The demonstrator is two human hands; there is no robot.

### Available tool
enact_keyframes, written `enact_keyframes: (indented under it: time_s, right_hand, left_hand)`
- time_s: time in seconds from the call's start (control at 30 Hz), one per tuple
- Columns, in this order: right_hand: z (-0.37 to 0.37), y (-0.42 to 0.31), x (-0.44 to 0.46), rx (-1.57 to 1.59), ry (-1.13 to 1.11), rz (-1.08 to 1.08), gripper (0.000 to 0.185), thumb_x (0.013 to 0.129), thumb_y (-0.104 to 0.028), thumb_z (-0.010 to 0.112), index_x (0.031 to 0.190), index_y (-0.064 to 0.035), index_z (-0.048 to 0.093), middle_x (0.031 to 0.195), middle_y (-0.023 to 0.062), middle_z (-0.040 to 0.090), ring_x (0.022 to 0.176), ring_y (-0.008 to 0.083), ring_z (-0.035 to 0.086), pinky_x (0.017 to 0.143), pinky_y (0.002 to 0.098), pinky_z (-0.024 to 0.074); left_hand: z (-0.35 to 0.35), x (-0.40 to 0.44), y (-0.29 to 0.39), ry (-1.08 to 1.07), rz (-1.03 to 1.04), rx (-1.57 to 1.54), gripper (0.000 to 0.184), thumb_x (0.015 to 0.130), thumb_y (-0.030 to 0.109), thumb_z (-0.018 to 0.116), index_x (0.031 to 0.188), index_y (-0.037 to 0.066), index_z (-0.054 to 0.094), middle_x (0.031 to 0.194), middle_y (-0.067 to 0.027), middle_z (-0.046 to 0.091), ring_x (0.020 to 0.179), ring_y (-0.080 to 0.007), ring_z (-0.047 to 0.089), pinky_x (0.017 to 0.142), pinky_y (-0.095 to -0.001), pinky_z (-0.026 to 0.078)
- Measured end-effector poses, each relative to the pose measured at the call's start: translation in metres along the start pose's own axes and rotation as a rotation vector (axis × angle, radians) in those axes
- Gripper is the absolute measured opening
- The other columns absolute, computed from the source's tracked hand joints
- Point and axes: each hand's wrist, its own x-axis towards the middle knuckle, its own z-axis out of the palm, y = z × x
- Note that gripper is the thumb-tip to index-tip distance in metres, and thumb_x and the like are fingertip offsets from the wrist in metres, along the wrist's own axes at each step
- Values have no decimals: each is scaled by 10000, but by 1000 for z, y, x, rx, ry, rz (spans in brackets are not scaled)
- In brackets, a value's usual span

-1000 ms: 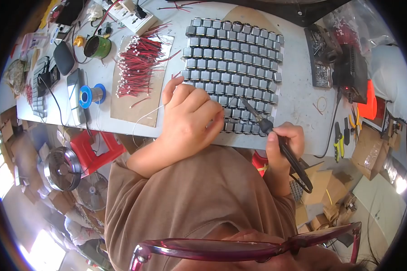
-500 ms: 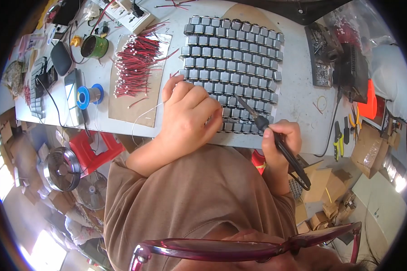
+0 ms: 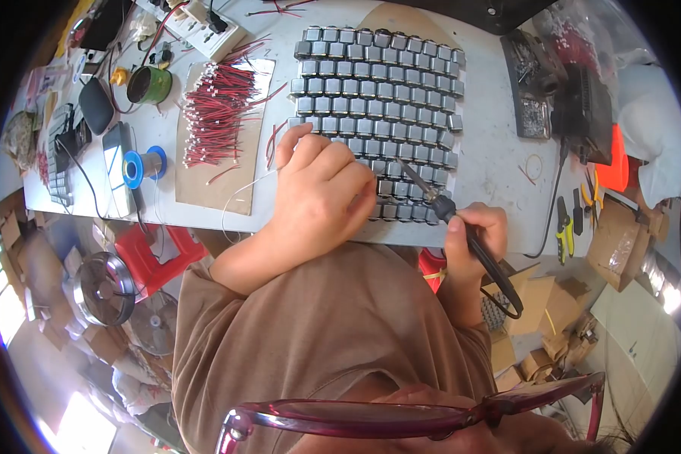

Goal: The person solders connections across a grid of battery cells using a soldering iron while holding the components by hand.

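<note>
right hand (image 3: 487, 225) gripping slanted soldering iron (image 3: 443, 209), tip (image 3: 412, 174) forward-left, left hand (image 3: 319, 185) curled, hold unclear

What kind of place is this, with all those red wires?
Probably an electronics workshop: the right hand holds what looks like a soldering iron, and the table has a blue spool of wire and a pile of red wires.

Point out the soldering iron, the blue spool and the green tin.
Soldering iron (image 3: 443, 206), head view: its dark grip.
Blue spool (image 3: 152, 163), head view: its wound middle.
Green tin (image 3: 157, 88), head view: its outer wall.
</note>
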Motion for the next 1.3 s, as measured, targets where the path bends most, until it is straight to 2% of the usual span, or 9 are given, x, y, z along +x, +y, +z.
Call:
enact_keyframes:
  time_s: [0.3,0.37,0.43,0.8,1.0,1.1,1.3]
  right_hand:
    - [-1,3,-1,25,-32,35,192,714,-31,615,826,-8,460,686,43,502,578,65,432,526,198,370]
    - [0,3,-1,23,-48,44,190,715,-30,613,826,-7,461,682,40,498,574,64,429,524,198,369]
    - [2,2,0,0,32,24,187,713,-28,609,826,-6,462,671,32,486,561,62,420,518,198,364]
    - [-5,3,-1,-47,44,3,184,708,-26,609,822,-7,466,667,35,490,562,61,418,515,197,355]
    - [-3,2,-1,-44,41,10,184,706,-31,618,815,-8,471,677,41,502,568,63,431,520,198,363]
    - [-3,4,-1,-22,36,22,181,705,-32,620,811,-9,475,678,41,504,567,64,434,520,197,365]
    - [-6,3,-3,-43,34,24,172,709,-31,614,812,-9,479,686,40,498,568,68,432,521,199,365]
  left_hand:
    - [-1,-1,0,-18,-18,7,127,558,68,638,644,106,552,673,-20,451,687,-210,450,805,-418,342]
    - [-2,-1,0,-40,-41,0,170,544,40,667,684,95,587,672,-15,458,686,-208,458,832,-431,343]
    - [-1,-1,0,-28,-29,3,147,553,55,653,666,100,571,675,-17,456,689,-209,454,819,-422,342]
    - [5,2,2,-16,-20,-38,163,552,47,672,675,102,579,673,-10,464,697,-204,462,815,-426,350]
    - [7,2,0,-7,-5,-21,133,548,63,634,655,102,564,680,-23,460,698,-216,453,808,-431,355]
    - [5,2,1,-27,-24,-34,160,556,51,673,671,102,575,678,-13,465,701,-206,463,803,-423,354]
    - [7,3,0,-1,-6,-18,125,556,63,634,651,103,562,679,-25,461,690,-217,453,803,-422,354]
